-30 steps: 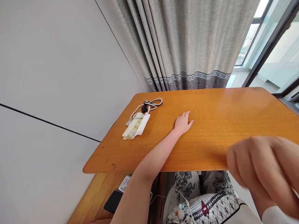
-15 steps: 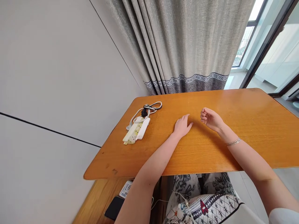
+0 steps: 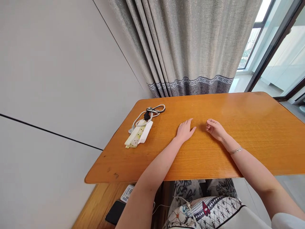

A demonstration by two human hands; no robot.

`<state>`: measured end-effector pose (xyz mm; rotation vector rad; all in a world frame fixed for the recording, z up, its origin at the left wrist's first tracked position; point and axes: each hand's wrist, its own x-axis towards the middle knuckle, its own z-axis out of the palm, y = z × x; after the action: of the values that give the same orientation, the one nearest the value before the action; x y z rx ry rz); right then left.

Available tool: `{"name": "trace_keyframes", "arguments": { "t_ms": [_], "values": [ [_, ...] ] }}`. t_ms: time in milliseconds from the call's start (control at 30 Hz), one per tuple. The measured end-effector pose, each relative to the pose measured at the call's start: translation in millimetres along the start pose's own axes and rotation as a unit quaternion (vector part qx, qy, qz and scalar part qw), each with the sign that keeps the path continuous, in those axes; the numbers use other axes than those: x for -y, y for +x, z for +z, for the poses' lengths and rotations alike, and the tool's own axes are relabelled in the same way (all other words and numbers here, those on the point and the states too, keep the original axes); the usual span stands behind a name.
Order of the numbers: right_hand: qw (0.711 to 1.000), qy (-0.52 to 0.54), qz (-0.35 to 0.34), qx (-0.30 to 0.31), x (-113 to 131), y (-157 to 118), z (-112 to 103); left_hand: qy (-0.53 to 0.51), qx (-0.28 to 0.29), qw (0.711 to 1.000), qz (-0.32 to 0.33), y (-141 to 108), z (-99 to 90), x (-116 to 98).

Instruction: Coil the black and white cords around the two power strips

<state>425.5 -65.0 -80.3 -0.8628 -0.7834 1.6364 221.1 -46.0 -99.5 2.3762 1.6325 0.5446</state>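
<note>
My left hand [image 3: 184, 130] rests palm down on the wooden table [image 3: 247, 130], its fingers stretched out and the thumb apart; it holds nothing. To its right, my right hand [image 3: 215, 129] is curled into a loose fist on or just above the tabletop, with nothing visible in it. A gap of bare wood lies between the two hands. Left of my left hand lies what looks like a power strip [image 3: 137, 137], pale with a yellow-green patterned middle. Its white cord [image 3: 160, 107] is looped at the far end, around a black plug [image 3: 147, 115].
A grey curtain [image 3: 197, 41] hangs behind the table, and a pale wall [image 3: 59, 79] runs along the left. Below the front edge, a black phone-like slab [image 3: 115, 212] and a white labelled box [image 3: 127, 193] lie on a wooden surface. A glass door stands at the right.
My right hand has lowered a little toward the tabletop, its fingers still curled. My left hand has stayed in nearly the same place.
</note>
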Motion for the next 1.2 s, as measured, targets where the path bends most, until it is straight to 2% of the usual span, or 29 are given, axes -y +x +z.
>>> {"name": "trace_keyframes", "arguments": {
  "t_ms": [267, 767, 1200],
  "values": [
    [0.997, -0.009, -0.028, -0.069, -5.7, 11.4, -10.6, -0.008, -0.001, 1.0, 0.01, -0.5, 0.0, 0.6],
    [0.999, -0.031, -0.013, -0.043, -8.7, 12.8, -11.8, -0.002, -0.006, 1.0, 0.018, -0.2, 1.6, 1.1],
    [0.999, -0.02, -0.013, -0.047, -9.0, 11.4, -11.1, -0.008, -0.003, 1.0, 0.011, -0.6, 0.4, 1.4]
  ]
}}
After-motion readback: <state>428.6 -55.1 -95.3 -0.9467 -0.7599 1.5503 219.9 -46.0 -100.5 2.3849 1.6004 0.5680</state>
